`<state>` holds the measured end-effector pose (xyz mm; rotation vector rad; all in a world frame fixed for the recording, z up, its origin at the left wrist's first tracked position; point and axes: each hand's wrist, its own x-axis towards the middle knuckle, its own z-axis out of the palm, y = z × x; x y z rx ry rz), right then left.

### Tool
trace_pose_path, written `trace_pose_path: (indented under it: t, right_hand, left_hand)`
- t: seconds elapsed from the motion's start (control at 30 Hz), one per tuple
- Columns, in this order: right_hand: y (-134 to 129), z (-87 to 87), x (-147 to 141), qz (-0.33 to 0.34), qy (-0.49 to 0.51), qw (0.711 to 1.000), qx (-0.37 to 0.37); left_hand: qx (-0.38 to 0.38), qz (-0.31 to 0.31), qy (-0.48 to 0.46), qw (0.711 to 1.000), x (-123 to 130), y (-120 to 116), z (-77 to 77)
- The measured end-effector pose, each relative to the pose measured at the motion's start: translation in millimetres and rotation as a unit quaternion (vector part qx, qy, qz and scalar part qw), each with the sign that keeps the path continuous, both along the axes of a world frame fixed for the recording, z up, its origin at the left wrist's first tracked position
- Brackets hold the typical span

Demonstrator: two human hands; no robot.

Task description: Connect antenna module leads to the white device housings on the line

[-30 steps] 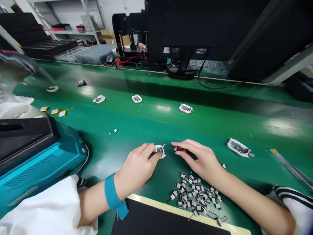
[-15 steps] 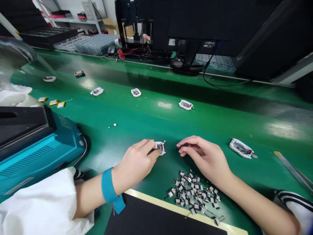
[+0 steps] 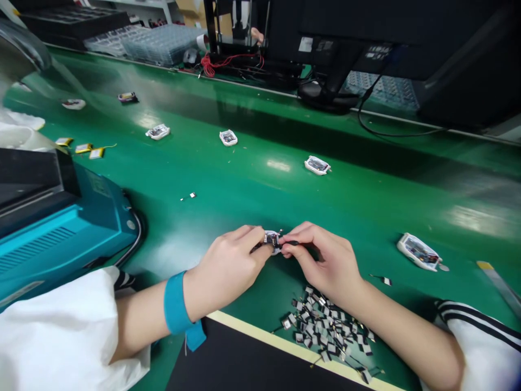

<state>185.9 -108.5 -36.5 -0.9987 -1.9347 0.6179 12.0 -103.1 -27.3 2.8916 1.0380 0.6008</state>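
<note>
My left hand (image 3: 234, 263), with a teal band at its wrist, grips a small white device casing (image 3: 272, 237) with a circuit board inside. Its fingers cover the casing's left side. My right hand (image 3: 325, 258) pinches a small dark part (image 3: 292, 243) at the casing's right edge; its shape is mostly hidden by the fingers. Below my right hand lies a pile of small silver and black components (image 3: 325, 326) with short wires. A single such component (image 3: 386, 281) rests to the right of my right forearm.
More open white casings (image 3: 228, 138) (image 3: 317, 165) (image 3: 419, 252) lie across the green bench. At the left are yellow batteries (image 3: 96, 153) and a teal machine (image 3: 93, 217). Tweezers (image 3: 499, 285) lie at the right, a black mat (image 3: 236, 358) at the front, a monitor (image 3: 345, 49) behind.
My right hand has moved left, bringing the dark part to the casing. My left hand still grips the casing. The view has shifted slightly, and the single component right of my forearm now shows.
</note>
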Motion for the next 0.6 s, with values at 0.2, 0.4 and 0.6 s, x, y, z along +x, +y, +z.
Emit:
trace_pose_path:
  t: [0.2, 0.4, 0.6]
  right_hand:
    - [-0.7, -0.7, -2.0, -0.004, -0.044, 0.998, 0.038]
    - [-0.8, -0.9, -4.9, 0.004, -0.071, 0.996, 0.06]
    - [1.6, -1.3, -8.7, 0.01, -0.059, 0.998, 0.025]
  left_hand:
    - [-0.005, 0.002, 0.004, 1.0, 0.2, 0.1, -0.4]
    - [0.006, 0.0, 0.011, 1.0, -0.1, -0.6, -1.1]
    - [0.002, -0.004, 0.031, 1.0, -1.0, -0.4, -0.7]
